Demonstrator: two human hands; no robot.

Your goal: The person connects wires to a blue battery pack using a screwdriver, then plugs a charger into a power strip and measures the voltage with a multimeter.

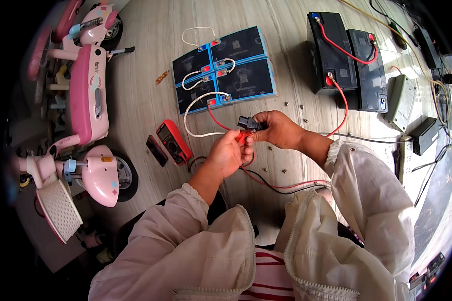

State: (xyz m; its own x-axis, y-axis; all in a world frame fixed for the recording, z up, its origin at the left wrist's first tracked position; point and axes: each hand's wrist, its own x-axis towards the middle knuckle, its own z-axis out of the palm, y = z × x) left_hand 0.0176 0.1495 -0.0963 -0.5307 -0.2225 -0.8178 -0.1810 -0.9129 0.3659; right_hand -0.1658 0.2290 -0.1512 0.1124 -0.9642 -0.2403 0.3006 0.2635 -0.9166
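Near the middle of the floor, my right hand (280, 129) grips a black plug-like connector (247, 123) between thumb and fingers. Close against it, my left hand (227, 153) pinches a small red piece (243, 136), perhaps a clip; its exact kind is hard to make out. A white wire (188, 118) and a red wire (216, 118) run from the blue-edged batteries (243, 78) toward my hands. White jumper wires link these batteries at their terminals. Left of my left hand lies a red multimeter (174, 142), with a dark phone-like slab (157, 150) beside it.
Two larger black batteries (334, 55), joined by a red cable, stand at the far right. Several small bolts (287, 104) are scattered on the floor. A pink scooter (88, 95) stands at the left. Chargers, a power strip (406, 155) and loose cables line the right.
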